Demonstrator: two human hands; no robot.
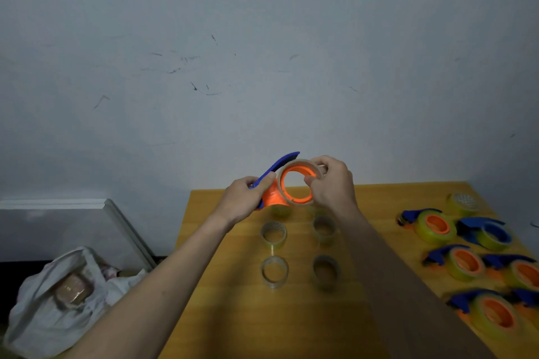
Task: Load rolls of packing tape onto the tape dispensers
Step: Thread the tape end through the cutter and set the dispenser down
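A blue and orange tape dispenser (272, 188) is held up above the far edge of the wooden table (233, 315). My left hand (245, 199) grips its blue handle. A clear tape roll (284, 183) sits around its orange core, and my right hand (329, 183) pinches this roll at its right side. Several loose clear tape rolls, such as one roll (273, 234) and another roll (274, 271), stand in two columns on the table below my hands.
Several loaded blue and orange dispensers (436, 226) lie at the table's right side, with a lone tape roll (462, 202) behind them. A white plastic bag (58, 300) holding wrapped tape lies on the floor at left. A grey wall rises close behind the table.
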